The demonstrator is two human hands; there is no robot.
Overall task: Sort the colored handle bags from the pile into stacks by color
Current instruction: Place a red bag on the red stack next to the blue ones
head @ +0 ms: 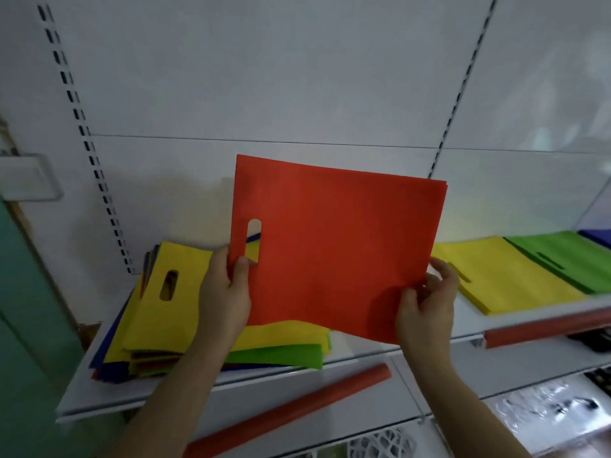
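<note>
A red handle bag point(334, 246) is held upright above the shelf, its cut-out handle at the left. My left hand point(228, 292) grips its lower left edge just below the handle slot. My right hand point(426, 309) pinches its lower right corner. Under and left of the red bag lies the mixed pile point(172, 319), with a yellow bag on top and green, blue and red edges showing beneath. To the right on the shelf lie a yellow stack point(506, 276), a green stack point(568, 256) and, at the frame edge, a blue stack point(600, 236).
The white shelf point(109, 388) has a white slotted back panel point(297, 77) behind it. A red price strip point(291, 411) hangs loose and tilted below the shelf front; another red strip point(545, 328) runs along the right section. Packaged goods sit on the lower shelf at right.
</note>
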